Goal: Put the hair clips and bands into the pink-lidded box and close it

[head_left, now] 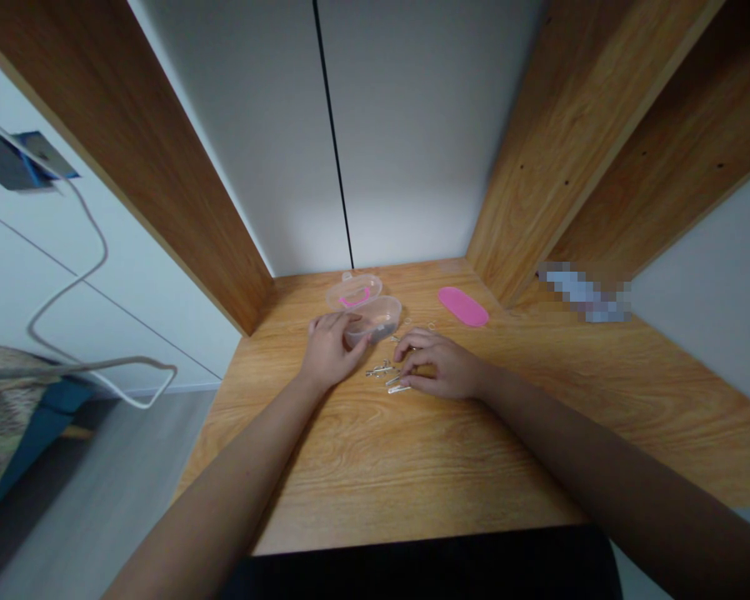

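On my feed, the left hand (330, 350) has loose hold of a clear box (386, 312), thumb and fingers parted around its end. The clear lid (370, 284) lies just beyond that hand. The right hand (441, 363) is half curled, fingertips down among small metal pieces (381, 368) between the hands; I cannot tell whether it grips one. Beyond it lies a pink oval plate (463, 307). Farther right, one object (584, 293) is too blurred for me to read.

dim light is falling on the desk (387, 471); the wall (412, 192) is paling low down, shadows are hugging the arms (243, 483), metal pieces (383, 368) are blurring, edges are stretching, and mosaic is hiding a patch (578, 290).
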`<state>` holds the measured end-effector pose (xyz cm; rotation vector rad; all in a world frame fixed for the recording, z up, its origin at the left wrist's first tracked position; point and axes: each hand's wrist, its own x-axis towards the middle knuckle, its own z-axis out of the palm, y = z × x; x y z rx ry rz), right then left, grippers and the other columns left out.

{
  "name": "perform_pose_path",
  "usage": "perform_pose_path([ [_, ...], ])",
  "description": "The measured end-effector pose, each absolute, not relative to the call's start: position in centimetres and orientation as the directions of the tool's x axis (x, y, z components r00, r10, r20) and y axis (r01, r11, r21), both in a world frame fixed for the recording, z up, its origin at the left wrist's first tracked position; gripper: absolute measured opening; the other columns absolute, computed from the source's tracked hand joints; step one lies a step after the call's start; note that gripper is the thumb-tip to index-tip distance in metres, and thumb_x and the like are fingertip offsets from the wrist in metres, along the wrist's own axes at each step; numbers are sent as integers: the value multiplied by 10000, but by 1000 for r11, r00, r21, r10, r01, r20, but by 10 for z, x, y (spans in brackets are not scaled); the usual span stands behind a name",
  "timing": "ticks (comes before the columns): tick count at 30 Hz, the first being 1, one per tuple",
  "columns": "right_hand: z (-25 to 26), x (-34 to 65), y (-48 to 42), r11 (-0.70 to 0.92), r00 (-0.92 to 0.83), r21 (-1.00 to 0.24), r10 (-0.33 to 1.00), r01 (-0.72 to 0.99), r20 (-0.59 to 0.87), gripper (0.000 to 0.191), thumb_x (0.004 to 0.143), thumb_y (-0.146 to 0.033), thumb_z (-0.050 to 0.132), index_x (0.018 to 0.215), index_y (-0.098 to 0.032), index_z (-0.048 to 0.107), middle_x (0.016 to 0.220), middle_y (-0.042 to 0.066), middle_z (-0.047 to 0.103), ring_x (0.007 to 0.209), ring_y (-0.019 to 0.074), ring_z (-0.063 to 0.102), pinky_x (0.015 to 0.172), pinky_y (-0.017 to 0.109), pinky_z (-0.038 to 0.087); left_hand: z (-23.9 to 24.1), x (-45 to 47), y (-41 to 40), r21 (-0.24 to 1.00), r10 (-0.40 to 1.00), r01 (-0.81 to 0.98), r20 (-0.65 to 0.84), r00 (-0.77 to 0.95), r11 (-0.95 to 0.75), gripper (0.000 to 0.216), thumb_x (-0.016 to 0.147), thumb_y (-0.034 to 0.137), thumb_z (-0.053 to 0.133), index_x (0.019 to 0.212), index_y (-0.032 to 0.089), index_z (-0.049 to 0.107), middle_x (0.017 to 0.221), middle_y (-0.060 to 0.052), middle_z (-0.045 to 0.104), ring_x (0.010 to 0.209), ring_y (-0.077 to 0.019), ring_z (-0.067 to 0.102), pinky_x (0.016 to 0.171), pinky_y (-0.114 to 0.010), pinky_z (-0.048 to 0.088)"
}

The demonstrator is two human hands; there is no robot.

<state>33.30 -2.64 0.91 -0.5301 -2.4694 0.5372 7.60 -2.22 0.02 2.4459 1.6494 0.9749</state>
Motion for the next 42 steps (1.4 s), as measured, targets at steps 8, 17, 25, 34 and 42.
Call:
perform_pose_path([
  [8,8,337,-22,843,-744,-438,505,314,439,68,824,-177,694,846,-226,736,987,63,696,979,229,622,892,415,465,1,76,-23,361,840,820,485,242,-445,311,891,445,636,1127,243,649,1146,-62,726,1109,-285,637,981,-463,396],
  [17,3,338,-19,795,-711,-407,595,450,375,50,843,-234,710,877,-224,745,1050,71,656,1046,248,584,931,456,417,-2,75,-21,363,839,816,486,247,-450,319,887,441,647,1134,240,649,1153,-62,723,1115,-278,634,992,-447,395],
  [25,11,344,-20,796,-721,-428,587,428,370,80,833,-224,705,901,-240,743,1091,73,653,1095,263,575,952,478,394,0,75,-22,364,833,808,492,254,-462,314,887,433,651,1132,237,651,1138,-59,726,1106,-276,635,977,-446,394],
  [34,7,344,-17,785,-723,-432,598,443,346,98,827,-324,757,910,-272,769,1134,75,646,1146,281,557,984,500,374,-2,75,-21,361,831,812,498,248,-458,317,885,433,649,1132,235,651,1134,-65,726,1104,-284,638,979,-455,398],
  [42,7,344,-16,809,-707,-416,575,416,412,76,829,-310,747,880,-253,741,1080,63,666,1085,261,581,957,486,392,-1,75,-21,352,825,814,507,249,-462,303,887,437,654,1117,239,654,1127,-54,728,1090,-277,641,967,-453,392],
])
